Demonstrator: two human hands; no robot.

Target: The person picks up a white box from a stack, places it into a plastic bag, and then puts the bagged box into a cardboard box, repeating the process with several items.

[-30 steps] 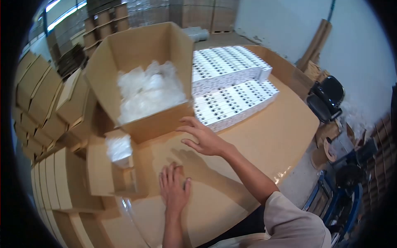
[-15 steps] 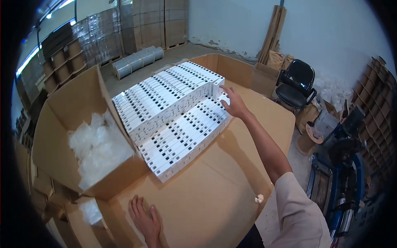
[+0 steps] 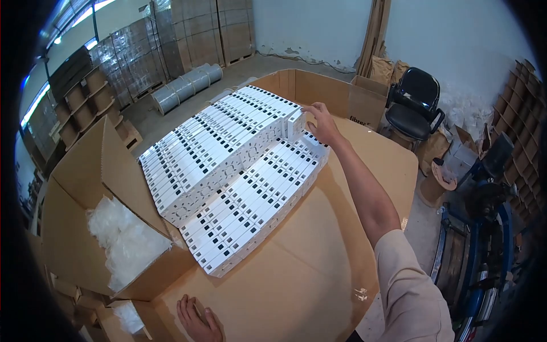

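White pieces [image 3: 228,154] are stacked in two steps on the table [image 3: 296,256], beside the carton [image 3: 165,279] of clear plastic [image 3: 125,245]. At the upper step's far right end, the end piece [image 3: 294,126] is touched by the right hand [image 3: 323,126]; grip can't be told. Left hand [image 3: 198,322], fingers parted, is rested toward the table's near edge.

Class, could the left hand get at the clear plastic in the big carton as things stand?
Probably: the left hand looks empty and the carton is open above the plastic, though its near wall stands between.
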